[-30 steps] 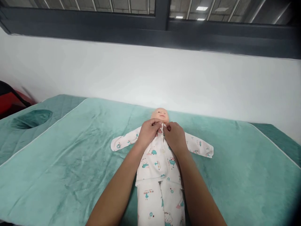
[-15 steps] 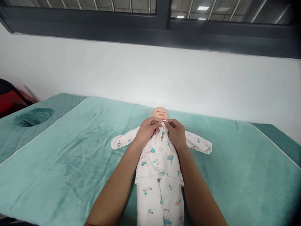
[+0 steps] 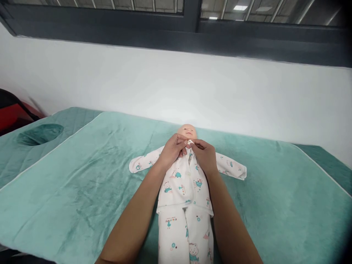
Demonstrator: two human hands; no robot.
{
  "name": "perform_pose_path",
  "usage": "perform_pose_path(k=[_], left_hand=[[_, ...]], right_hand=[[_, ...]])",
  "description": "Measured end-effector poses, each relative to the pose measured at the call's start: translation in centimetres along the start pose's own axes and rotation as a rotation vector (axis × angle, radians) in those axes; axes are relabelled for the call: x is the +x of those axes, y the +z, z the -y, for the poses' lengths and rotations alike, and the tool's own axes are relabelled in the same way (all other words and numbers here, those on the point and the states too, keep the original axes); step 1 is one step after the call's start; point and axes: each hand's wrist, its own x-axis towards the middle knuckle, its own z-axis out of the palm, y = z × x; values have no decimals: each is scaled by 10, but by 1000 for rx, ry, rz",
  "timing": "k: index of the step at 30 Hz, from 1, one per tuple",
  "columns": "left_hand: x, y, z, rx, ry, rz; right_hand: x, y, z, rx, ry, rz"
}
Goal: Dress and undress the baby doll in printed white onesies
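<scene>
A baby doll (image 3: 187,131) lies on its back on a teal blanket (image 3: 82,176), head toward the wall. It wears a white printed top (image 3: 183,183) and matching trousers (image 3: 184,234), sleeves spread out to both sides. My left hand (image 3: 172,150) and my right hand (image 3: 205,156) meet at the doll's neck. Both pinch the collar of the top just under the chin, fingers closed on the cloth. My forearms run along either side of the doll's body.
The blanket covers a darker green padded table (image 3: 41,134) with an oval face hole at the left. A white wall (image 3: 176,88) stands right behind, with a dark window frame above. A red and black object (image 3: 11,110) sits at the far left.
Both hands have stayed at the collar and shifted slightly up toward the chin. The view has tipped a little, so the doll sits lower in the picture.
</scene>
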Motion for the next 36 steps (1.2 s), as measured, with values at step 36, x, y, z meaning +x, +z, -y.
perform_pose_path(k=[36], left_hand=[[0,5,0,92,48,-65]], right_hand=[[-11,6,25,-407,-35,-6]])
